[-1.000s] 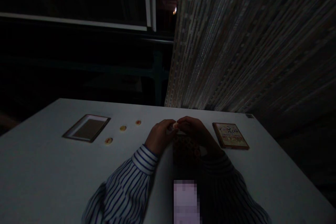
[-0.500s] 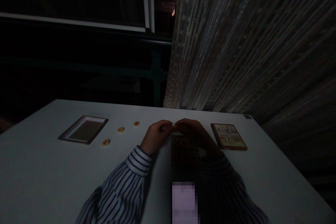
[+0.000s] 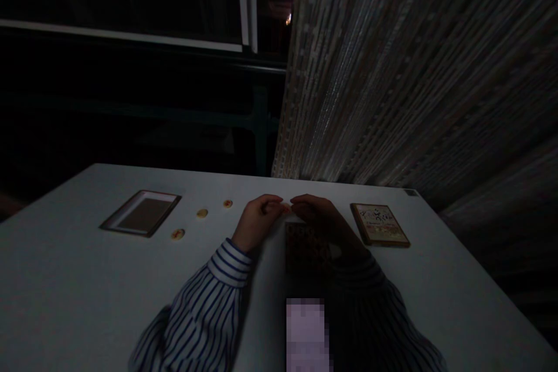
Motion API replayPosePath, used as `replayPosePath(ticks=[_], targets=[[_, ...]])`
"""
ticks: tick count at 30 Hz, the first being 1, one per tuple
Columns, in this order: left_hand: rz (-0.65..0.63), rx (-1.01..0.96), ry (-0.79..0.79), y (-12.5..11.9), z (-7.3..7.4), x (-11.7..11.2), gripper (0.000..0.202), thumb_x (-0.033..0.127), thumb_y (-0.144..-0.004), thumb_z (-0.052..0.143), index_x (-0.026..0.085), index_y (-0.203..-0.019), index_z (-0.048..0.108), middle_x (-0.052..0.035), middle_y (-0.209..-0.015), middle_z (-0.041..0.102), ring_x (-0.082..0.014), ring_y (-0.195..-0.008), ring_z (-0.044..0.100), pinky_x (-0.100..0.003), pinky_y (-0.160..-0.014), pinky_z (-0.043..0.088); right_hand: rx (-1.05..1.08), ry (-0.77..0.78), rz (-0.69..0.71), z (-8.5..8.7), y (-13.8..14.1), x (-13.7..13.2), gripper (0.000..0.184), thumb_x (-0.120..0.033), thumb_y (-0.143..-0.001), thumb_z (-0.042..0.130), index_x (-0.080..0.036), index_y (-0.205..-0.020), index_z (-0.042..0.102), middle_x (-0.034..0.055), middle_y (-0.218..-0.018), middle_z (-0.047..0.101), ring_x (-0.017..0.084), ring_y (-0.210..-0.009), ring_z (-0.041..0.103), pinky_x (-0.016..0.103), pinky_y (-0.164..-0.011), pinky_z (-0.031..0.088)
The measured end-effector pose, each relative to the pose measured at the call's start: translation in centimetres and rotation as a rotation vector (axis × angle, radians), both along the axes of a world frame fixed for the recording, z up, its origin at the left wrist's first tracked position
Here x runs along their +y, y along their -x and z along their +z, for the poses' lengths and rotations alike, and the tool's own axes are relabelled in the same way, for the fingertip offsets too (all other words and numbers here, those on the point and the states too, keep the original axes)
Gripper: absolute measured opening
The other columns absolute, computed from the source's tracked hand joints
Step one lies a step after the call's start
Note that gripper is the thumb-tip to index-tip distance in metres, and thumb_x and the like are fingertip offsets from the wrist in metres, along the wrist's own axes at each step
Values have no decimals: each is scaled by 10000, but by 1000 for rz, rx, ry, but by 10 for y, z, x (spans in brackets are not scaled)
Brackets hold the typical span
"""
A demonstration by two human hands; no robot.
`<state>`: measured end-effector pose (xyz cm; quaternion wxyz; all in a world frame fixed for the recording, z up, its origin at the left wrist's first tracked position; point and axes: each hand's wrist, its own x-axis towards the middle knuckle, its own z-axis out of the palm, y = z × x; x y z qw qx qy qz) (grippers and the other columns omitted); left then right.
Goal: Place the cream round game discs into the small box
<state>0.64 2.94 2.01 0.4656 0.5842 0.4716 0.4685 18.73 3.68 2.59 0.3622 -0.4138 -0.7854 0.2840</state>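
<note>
A small round pale Chinese chess piece (image 3: pixel 286 207) with a reddish mark is pinched between my hands above the table. My left hand (image 3: pixel 258 222) is closed on its left side with thumb and fingertips. My right hand (image 3: pixel 320 218), darkened by shadow, has curled fingers at the piece's right edge. Below my hands sits a dark box (image 3: pixel 305 247) with rows of round pieces in it, partly hidden by my right hand and wrist. To the left lie three loose pieces: a near one (image 3: pixel 178 235), a middle one (image 3: pixel 201 213) and a far one (image 3: pixel 227 204).
An open shallow tray or lid (image 3: pixel 172 214) lies at the left of the white table (image 3: pixel 87 279). A flat box with Chinese characters (image 3: pixel 383 225) lies at the right. A phone-like blurred screen (image 3: pixel 306 331) is in front. A string curtain (image 3: pixel 349 70) hangs behind.
My fingertips have spread slightly around the piece, and more of it shows between them. The box and the loose pieces stay in place; the view has shifted a little.
</note>
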Motion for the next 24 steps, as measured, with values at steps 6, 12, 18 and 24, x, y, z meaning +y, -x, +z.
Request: replayPosePath(ticks=[6,12,18,24], targets=[[3,-9,4,-1,-1,1,288,295,-718,585,115,-942,599,-49,-755,674,-146,-702,622,-254,-659,476,8,18,-23,-1,4,0,224,-283,-803,509,-162,-966,604,37,-812,660,126,-710,595,224,-621,448],[-35,-16,23,-2,-2,1,314,301,-728,578,109,-975,609,-64,-771,684,-159,-727,630,-285,-710,486,28,19,-5,-3,2,1,218,-303,-816,499,-173,-953,607,30,-811,660,119,-702,590,222,-623,447],[-65,22,12,-1,-2,0,262,299,-726,580,118,-905,642,-76,-827,685,-169,-779,626,-291,-735,482,21,5,4,-3,1,1,199,-286,-818,498,-175,-930,619,29,-800,661,121,-692,589,223,-619,449],[-68,5,1,0,-4,1,261,312,-705,603,129,-887,642,-71,-838,689,-176,-795,630,-296,-738,486,25,-17,46,-1,2,0,198,-247,-815,494,-182,-945,629,49,-878,681,144,-780,616,249,-693,465]])
